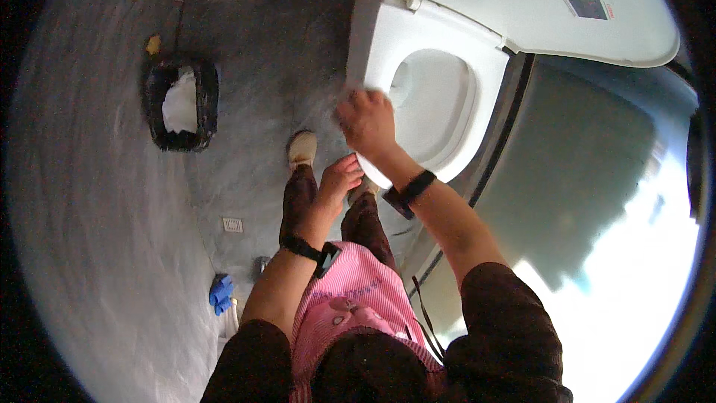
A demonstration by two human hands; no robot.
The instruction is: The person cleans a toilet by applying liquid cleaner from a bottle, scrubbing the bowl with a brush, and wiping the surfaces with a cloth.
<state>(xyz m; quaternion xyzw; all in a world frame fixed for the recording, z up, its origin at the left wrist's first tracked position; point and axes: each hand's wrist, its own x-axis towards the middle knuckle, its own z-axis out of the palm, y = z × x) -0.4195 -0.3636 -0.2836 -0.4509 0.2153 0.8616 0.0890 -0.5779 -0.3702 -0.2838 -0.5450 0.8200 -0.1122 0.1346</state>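
Note:
A white toilet bowl (430,101) stands before me with its seat (484,89) down and its lid (559,5) raised. My right hand (369,120) is over the left edge of the toilet, fingers bent and a little blurred; whether it holds something small cannot be told. Lower and to the left, beside the front rim, is my left hand (341,174), its fingers loosely curved and nothing visible in it. Both wrists wear black bands with a small dark device. I wear a pink striped apron (375,274).
A waste bin lined with a black bag (207,106) holds white paper at the left. A floor drain (232,225) lies nearer me, and a blue object (221,294) is at the lower left. A frosted glass panel (582,140) borders the right side.

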